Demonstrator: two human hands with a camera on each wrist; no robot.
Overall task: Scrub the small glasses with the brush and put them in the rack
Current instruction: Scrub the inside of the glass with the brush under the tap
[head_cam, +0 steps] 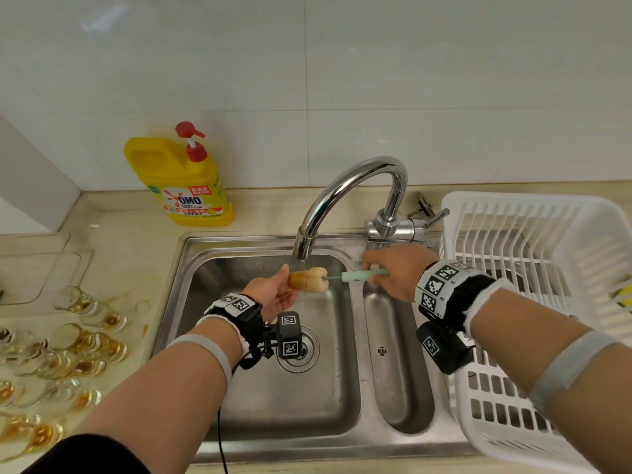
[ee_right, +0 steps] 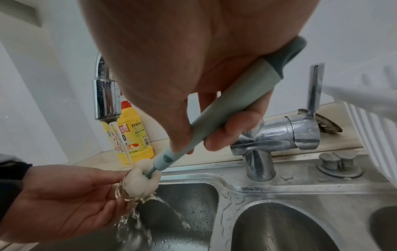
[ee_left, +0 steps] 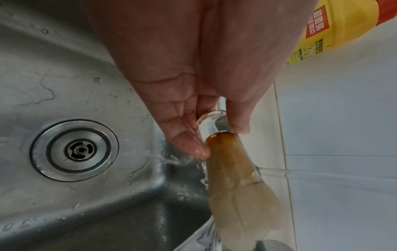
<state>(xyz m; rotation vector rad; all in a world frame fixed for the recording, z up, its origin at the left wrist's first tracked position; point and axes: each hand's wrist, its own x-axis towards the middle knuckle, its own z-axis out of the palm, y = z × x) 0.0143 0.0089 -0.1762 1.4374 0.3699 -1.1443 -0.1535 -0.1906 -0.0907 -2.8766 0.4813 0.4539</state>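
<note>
The head camera looked steeply down from above on the sink (head_cam: 260,388), tap (head_cam: 355,186) and rack (head_cam: 547,234). The left wrist camera, very close, faced along the palm toward the drain (ee_left: 74,150). The right wrist camera looked along its fingers toward the tap (ee_right: 106,98). All three shared the sink basin.

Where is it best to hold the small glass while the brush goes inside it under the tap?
Probably round its closed base, from the left, as the left hand pinches the small glass now. Its mouth faces right, where the brush enters, so that end must stay free.
</note>
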